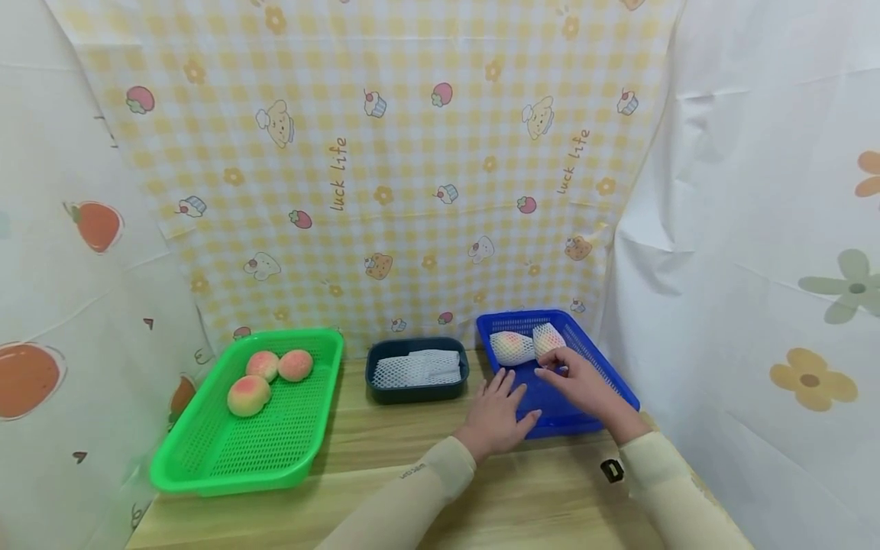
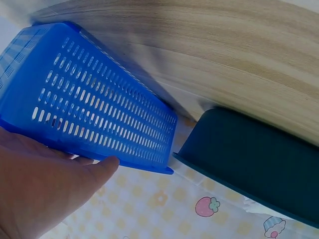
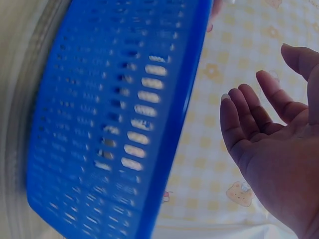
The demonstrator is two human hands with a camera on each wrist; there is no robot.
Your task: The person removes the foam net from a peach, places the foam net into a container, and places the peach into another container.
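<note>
Two peaches wrapped in white foam nets, the left one [image 1: 510,348] and the right one [image 1: 548,338], lie at the back of a blue basket [image 1: 543,402]. Over that basket my right hand [image 1: 580,382] is held with loosely bent fingers, close to the right peach. The right wrist view shows this hand [image 3: 274,134] with nothing in its palm, beyond the basket's side. My left hand [image 1: 495,416] lies at the basket's left edge, fingers spread. In the left wrist view, its thumb reaches along the blue rim; the other fingers are mostly hidden.
A dark green box [image 1: 416,395] with white foam nets [image 1: 418,368] stands left of the blue basket. Farther left, a green basket [image 1: 275,447] holds three bare peaches [image 1: 249,395]. A small black object [image 1: 612,470] lies near my right sleeve. Patterned cloth hangs behind and at both sides.
</note>
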